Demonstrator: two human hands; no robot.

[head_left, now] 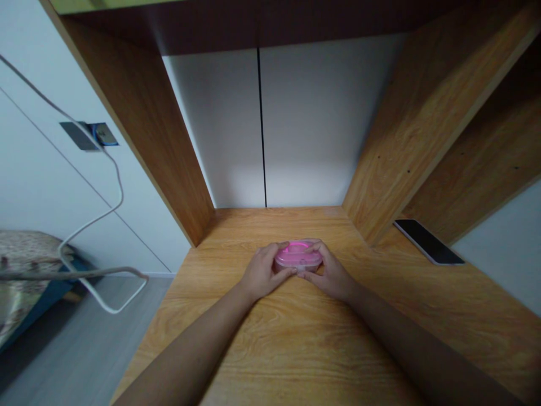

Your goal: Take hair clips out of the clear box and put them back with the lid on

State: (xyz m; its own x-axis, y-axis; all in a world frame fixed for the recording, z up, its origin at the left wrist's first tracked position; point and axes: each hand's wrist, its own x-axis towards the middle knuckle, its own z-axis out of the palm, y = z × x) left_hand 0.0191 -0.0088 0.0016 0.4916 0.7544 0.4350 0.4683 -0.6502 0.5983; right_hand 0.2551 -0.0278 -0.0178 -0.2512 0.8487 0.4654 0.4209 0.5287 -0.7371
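A small oval plastic box [299, 259] with a pink lid and handle and a clear lower part rests on the wooden desk [270, 338]. Around its left end, my left hand [265, 269] is closed, its thumb along the near side and its fingers over the top edge. My right hand [328, 270] grips the opposite end in the same way, thumb in front and fingers reaching onto the lid. Both thumbs nearly meet at the front of the box. What lies inside cannot be made out.
A dark-screened phone [429, 242] lies to the right, beyond an upright wooden panel [401, 152]. Another wooden panel [156, 129] stands on the left, with a shelf overhead. A white cable [120, 186] hangs left of the desk, near an opened wall socket [103, 134].
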